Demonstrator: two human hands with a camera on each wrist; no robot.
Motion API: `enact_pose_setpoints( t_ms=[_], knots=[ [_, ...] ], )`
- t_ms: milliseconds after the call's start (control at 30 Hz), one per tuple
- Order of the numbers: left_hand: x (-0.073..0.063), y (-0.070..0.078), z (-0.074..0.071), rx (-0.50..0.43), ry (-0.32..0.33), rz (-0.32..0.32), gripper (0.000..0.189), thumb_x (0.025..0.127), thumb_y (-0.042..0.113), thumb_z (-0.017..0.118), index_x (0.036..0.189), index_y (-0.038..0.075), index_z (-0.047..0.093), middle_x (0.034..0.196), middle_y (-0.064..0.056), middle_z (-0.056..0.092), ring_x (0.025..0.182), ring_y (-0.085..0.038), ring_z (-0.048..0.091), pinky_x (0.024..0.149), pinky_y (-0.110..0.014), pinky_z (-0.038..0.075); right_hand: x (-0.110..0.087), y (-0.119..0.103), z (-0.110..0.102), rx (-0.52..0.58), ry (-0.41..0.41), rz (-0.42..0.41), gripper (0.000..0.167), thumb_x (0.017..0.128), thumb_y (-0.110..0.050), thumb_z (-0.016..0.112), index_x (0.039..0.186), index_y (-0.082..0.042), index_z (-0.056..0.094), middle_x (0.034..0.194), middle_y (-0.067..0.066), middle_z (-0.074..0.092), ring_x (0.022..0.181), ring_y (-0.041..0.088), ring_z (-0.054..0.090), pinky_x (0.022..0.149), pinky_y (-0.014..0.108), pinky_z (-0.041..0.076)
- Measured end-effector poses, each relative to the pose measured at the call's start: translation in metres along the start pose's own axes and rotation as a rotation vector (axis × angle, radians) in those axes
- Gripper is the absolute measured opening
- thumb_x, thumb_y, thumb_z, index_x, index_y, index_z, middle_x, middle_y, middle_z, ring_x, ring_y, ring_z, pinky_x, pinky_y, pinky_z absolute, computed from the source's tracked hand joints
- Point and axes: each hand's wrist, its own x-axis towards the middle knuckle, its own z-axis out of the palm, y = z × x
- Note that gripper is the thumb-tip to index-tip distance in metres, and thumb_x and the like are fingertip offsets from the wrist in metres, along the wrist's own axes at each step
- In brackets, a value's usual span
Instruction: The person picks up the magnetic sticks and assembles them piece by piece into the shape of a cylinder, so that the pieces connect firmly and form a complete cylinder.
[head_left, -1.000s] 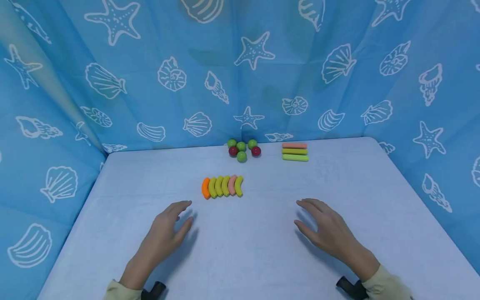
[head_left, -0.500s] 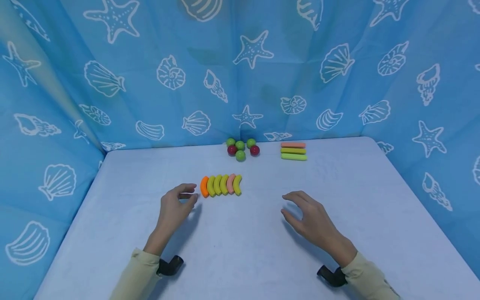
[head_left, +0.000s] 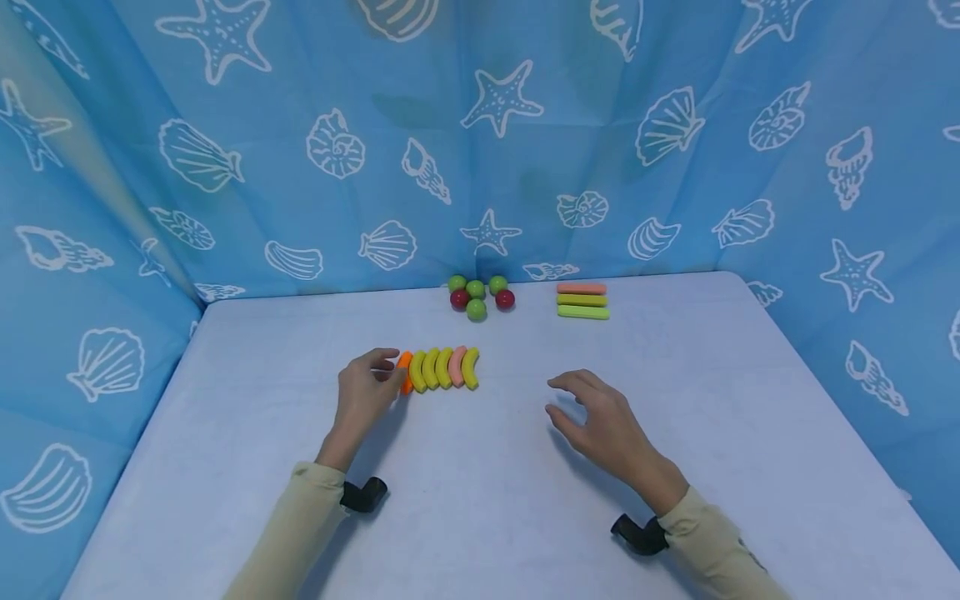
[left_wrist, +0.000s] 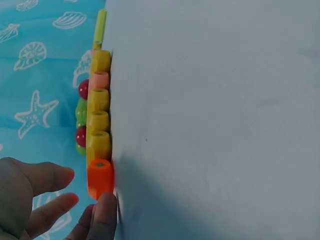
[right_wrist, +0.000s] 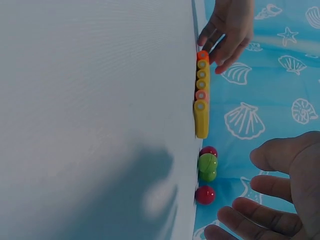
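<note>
A row of small curved, banana-shaped pieces lies on the table: an orange piece (head_left: 405,360) at the left end, several yellow pieces (head_left: 431,368), and a pink piece (head_left: 457,367) second from the right. My left hand (head_left: 363,396) is at the orange one, its thumb and fingers spread around it; in the left wrist view a fingertip (left_wrist: 106,205) is right at the near side of the orange piece. Over the bare cloth to the right hovers my right hand (head_left: 609,433), fingers loosely bent and holding nothing.
Behind the row, several green balls (head_left: 476,310) and two red balls (head_left: 505,300) sit near the table's back edge. To their right lie three straight sticks: pink (head_left: 581,289), olive (head_left: 582,300) and lime (head_left: 582,312). A blue shell-patterned curtain (head_left: 420,75) surrounds the white table (head_left: 487,500).
My left hand has moved forward and right until it reaches the orange piece. My right hand has shifted forward and left. The pieces, balls and sticks stay in place.
</note>
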Motion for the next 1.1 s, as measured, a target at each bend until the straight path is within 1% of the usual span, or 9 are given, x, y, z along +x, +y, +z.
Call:
enact_pose_setpoints(
  t_ms=[133,333,567,733,867,967,1100],
  knots=[
    [0.003,0.000,0.001,-0.001,-0.010,-0.013,0.033,0.093,0.013,0.069,0.125,0.004,0.067,0.112,-0.016,0.066,0.097,-0.030,0.064,0.075,-0.037,0.059,0.005,-0.002,0.002,0.005,-0.006,0.004,0.035,0.085,-0.012,0.080,0.117,-0.004,0.068,0.115,0.008,0.068,0.109,0.022,0.065,0.089,0.040,0.055],
    [0.006,0.002,0.000,-0.027,-0.018,-0.021,0.029,0.091,0.009,0.071,0.120,0.003,0.070,0.109,-0.015,0.068,0.087,-0.025,0.066,0.067,-0.031,0.058,0.014,-0.002,0.002,0.016,-0.017,0.036,0.034,0.086,-0.011,0.079,0.117,-0.002,0.068,0.115,0.009,0.067,0.106,0.023,0.065,0.084,0.040,0.058],
    [0.008,0.005,0.003,-0.042,-0.013,-0.029,0.027,0.089,0.008,0.072,0.116,0.002,0.072,0.107,-0.015,0.069,0.089,-0.026,0.066,0.068,-0.031,0.058,0.026,0.001,0.004,0.039,-0.020,0.064,0.034,0.087,-0.010,0.078,0.117,-0.002,0.067,0.114,0.011,0.067,0.103,0.027,0.066,0.080,0.044,0.059],
    [0.008,0.005,0.003,-0.048,-0.002,-0.032,0.026,0.089,0.008,0.073,0.115,0.002,0.073,0.107,-0.014,0.070,0.090,-0.025,0.067,0.069,-0.031,0.058,0.044,0.005,0.008,0.045,-0.004,0.078,0.032,0.088,-0.009,0.076,0.117,-0.001,0.067,0.115,0.014,0.067,0.102,0.028,0.066,0.079,0.045,0.059],
    [0.008,0.004,0.003,-0.056,0.003,-0.049,0.027,0.090,0.008,0.072,0.115,0.002,0.073,0.107,-0.014,0.069,0.088,-0.025,0.067,0.069,-0.031,0.058,0.060,0.008,0.011,0.050,-0.007,0.112,0.031,0.089,-0.009,0.075,0.117,-0.001,0.067,0.116,0.014,0.066,0.102,0.028,0.066,0.080,0.045,0.058],
    [0.008,0.003,0.003,-0.055,0.010,-0.058,0.026,0.089,0.008,0.072,0.115,0.003,0.073,0.106,-0.014,0.069,0.088,-0.025,0.067,0.068,-0.030,0.058,0.072,0.010,0.013,0.044,-0.014,0.133,0.031,0.089,-0.011,0.075,0.118,-0.003,0.067,0.116,0.013,0.066,0.103,0.027,0.065,0.081,0.044,0.058],
    [0.008,0.002,0.004,-0.074,0.005,-0.050,0.026,0.089,0.007,0.072,0.115,0.002,0.073,0.105,-0.014,0.070,0.088,-0.025,0.067,0.068,-0.031,0.058,0.087,0.015,0.016,0.017,-0.011,0.162,0.031,0.089,-0.011,0.075,0.118,-0.002,0.067,0.116,0.013,0.066,0.103,0.027,0.065,0.082,0.043,0.058]
  ],
)
